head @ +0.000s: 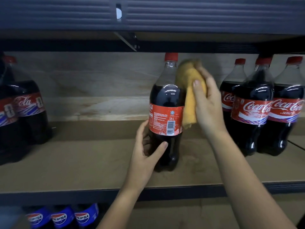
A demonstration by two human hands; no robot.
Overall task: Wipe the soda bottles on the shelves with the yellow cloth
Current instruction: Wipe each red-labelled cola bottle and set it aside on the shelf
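A 1.5 L cola bottle (166,103) with a red cap and red label stands upright in the middle of the wooden shelf (82,162). My left hand (148,146) grips its lower body, thumb across the front. My right hand (208,103) holds the yellow cloth (189,90) bunched against the bottle's right shoulder and side. The cloth hangs down past the label's right edge.
Three more cola bottles (254,106) stand close on the right, and two (24,109) at the left edge. The upper shelf's dark rail (148,17) hangs just above the caps. Pepsi bottles (62,217) sit on the shelf below.
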